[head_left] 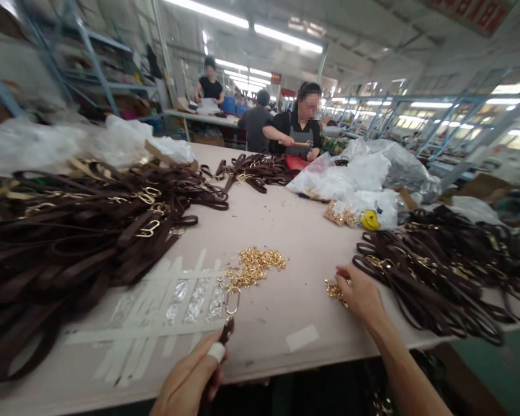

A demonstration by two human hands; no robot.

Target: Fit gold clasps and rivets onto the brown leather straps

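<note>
My left hand (195,375), with a white wrap on one finger, is closed round a dark brown strap (226,330) near the table's front edge. A gold oval ring (233,301) sticks up from the strap's end. To the right, my right hand (359,293) is at a small heap of gold metal pieces (335,292), its fingers bent and drawn together over them. Whatever is between those fingertips is hidden. A larger pile of small gold fittings (255,266) lies mid-table, just beyond the ring.
Brown straps with gold clasps (125,214) are heaped at left; another strap heap (437,266) lies at right. Clear plastic bags (351,173) and a bag of gold pieces (340,214) sit behind. White tape strips (151,329) mark the tabletop. Across the table, a person (301,124) holds a hammer.
</note>
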